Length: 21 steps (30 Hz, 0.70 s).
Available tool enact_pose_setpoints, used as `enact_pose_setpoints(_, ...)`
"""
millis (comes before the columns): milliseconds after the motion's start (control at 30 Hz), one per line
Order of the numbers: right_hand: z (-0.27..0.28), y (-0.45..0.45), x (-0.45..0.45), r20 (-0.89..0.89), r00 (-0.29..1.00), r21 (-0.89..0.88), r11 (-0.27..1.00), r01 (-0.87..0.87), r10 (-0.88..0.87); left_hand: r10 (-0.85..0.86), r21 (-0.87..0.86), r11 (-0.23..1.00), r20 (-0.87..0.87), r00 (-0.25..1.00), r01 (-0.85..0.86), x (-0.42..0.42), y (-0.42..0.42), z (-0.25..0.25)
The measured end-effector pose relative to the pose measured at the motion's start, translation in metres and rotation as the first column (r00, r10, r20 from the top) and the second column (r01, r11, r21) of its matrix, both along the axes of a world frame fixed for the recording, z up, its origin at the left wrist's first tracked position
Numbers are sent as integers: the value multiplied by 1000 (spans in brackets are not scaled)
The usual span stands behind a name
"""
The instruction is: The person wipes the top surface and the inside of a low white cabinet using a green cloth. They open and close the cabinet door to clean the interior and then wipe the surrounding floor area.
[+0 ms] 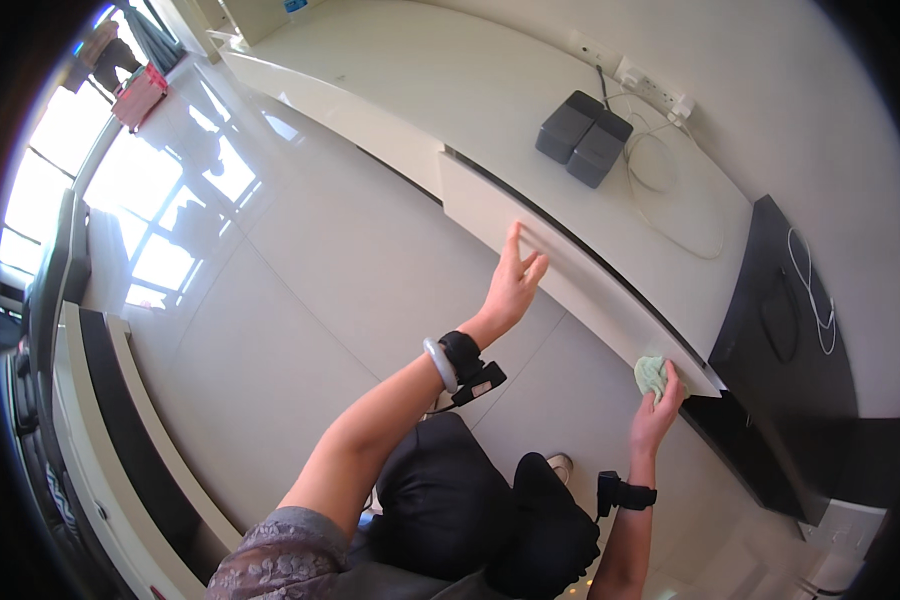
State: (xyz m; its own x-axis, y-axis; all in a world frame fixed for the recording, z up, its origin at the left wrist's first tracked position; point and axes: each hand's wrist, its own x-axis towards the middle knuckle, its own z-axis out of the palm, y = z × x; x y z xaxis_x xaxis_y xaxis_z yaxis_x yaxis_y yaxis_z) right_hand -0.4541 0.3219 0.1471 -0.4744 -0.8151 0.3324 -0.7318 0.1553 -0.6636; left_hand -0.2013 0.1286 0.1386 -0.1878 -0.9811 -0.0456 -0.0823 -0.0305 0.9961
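A long white drawer front point(495, 202) stands slightly out from a low white cabinet point(390, 67), a dark gap showing along its top edge. Against its face rest the spread fingertips of my left hand point(516, 281), which holds nothing. Near the right end of the same drawer front, my right hand point(664, 397) grips a crumpled pale green cloth point(649, 375) and presses it to the surface. Part of the cloth is hidden behind my fingers. Both wrists wear black straps with small devices, and a pale bangle point(440, 365) circles the left one.
Two dark grey boxes point(585, 139) and loose white cables sit on the cabinet top, below a power strip point(652, 90). A black cabinet section point(780, 352) adjoins at right, a white cable on it. At far left are a person and a pink suitcase point(140, 97).
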Motion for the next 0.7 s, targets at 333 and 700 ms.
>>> enact_pose_setpoints(333,53,-22,23,0,998,-55,997,-59,59,-206,109,972,-51,977,211,4,-5,7)
enact_pose_setpoints(700,45,-110,29,-474,877,103,985,137,-73,-258,42,966,243,935,255,69,24,34)
